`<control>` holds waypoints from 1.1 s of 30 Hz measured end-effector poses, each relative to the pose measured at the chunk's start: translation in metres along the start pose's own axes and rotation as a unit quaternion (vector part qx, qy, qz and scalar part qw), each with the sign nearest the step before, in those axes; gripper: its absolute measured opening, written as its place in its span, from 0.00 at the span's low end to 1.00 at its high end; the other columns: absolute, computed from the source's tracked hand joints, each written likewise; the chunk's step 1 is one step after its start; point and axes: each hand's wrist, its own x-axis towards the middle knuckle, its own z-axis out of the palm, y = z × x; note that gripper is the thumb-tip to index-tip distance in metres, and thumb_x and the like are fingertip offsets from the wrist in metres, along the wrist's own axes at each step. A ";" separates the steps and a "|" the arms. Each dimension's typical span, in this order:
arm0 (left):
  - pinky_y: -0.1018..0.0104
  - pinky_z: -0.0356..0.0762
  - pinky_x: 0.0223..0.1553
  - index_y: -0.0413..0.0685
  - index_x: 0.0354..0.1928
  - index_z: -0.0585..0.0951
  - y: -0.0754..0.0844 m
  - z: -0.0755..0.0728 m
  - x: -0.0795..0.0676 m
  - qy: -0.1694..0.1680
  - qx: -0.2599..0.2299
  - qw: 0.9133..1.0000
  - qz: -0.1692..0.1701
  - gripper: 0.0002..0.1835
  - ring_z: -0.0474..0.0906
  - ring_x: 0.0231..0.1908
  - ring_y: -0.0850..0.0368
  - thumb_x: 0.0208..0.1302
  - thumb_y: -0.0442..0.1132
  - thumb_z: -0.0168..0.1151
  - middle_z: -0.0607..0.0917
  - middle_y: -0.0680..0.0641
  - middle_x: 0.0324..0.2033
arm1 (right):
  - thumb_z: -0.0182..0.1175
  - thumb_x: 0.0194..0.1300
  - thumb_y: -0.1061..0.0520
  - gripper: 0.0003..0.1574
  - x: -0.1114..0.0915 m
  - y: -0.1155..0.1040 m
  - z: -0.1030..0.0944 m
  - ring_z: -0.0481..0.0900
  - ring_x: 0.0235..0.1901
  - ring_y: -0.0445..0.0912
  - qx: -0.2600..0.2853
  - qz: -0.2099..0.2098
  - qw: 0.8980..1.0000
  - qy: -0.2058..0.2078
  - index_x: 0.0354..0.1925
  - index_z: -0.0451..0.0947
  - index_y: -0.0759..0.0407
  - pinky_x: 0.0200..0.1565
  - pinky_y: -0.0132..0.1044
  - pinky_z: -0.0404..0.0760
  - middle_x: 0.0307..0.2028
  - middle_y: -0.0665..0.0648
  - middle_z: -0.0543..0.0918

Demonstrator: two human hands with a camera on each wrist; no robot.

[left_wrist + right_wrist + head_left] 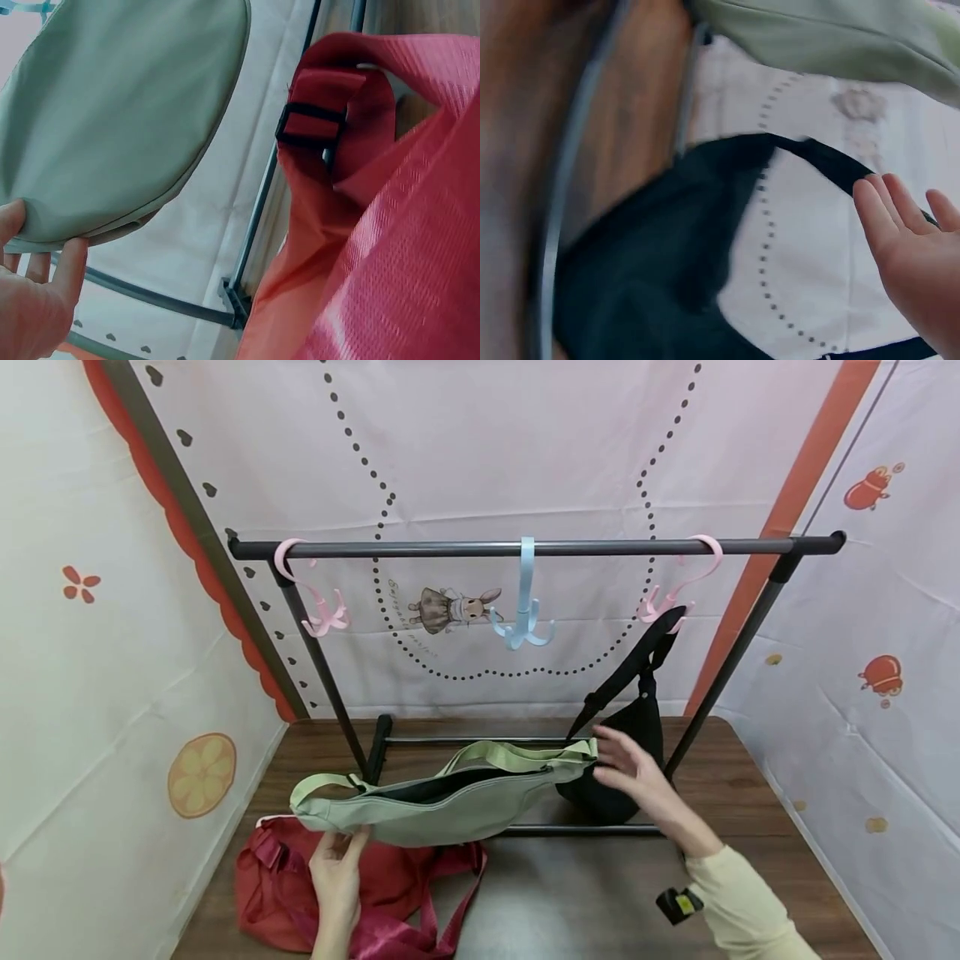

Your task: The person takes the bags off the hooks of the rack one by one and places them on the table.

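A light green sling bag [450, 810] is held up in front of the rack, its top opening gaping and its green strap [510, 756] looped above. My left hand [337, 868] grips its lower left edge between thumb and fingers; the left wrist view shows that hand [37, 300] at the bag's rounded end. At the bag's right end, my right hand [637, 777] has its fingers extended; whether they touch the bag cannot be told. In the right wrist view the same hand [915, 255] holds nothing, and a black bag [652, 247] lies near it.
A black rack bar [450, 550] carries a pink hook [322, 610] left, a blue hook [522, 610] mid, and a pink hook [667, 602] right, from which the black bag [645, 727] hangs. A red bag [277, 885] lies on the wooden table [757, 877], below the green bag.
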 end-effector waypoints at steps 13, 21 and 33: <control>0.73 0.78 0.38 0.47 0.39 0.80 0.006 0.017 -0.016 -0.037 -0.058 0.997 -0.039 0.10 0.79 0.36 0.66 0.58 0.26 0.57 0.82 0.55 0.31 | 0.58 0.56 0.70 0.34 -0.043 0.040 0.054 0.71 0.49 0.32 0.098 0.065 0.990 0.075 0.59 0.56 0.69 0.50 0.32 0.74 0.53 0.58 0.67; 0.71 0.77 0.41 0.46 0.41 0.80 0.004 0.023 -0.024 -0.061 -0.037 0.996 -0.062 0.10 0.78 0.40 0.65 0.59 0.28 0.58 0.83 0.56 0.35 | 0.60 0.54 0.69 0.21 -0.050 0.051 0.066 0.77 0.40 0.36 0.144 0.088 0.976 0.141 0.48 0.70 0.61 0.40 0.29 0.77 0.39 0.46 0.79; 0.72 0.77 0.38 0.49 0.41 0.77 -0.006 0.014 -0.030 -0.077 0.007 0.992 -0.100 0.09 0.78 0.38 0.66 0.59 0.32 0.59 0.81 0.55 0.34 | 0.58 0.57 0.68 0.06 -0.062 0.064 0.083 0.78 0.32 0.37 0.158 0.126 0.957 0.206 0.34 0.74 0.61 0.37 0.31 0.79 0.30 0.47 0.79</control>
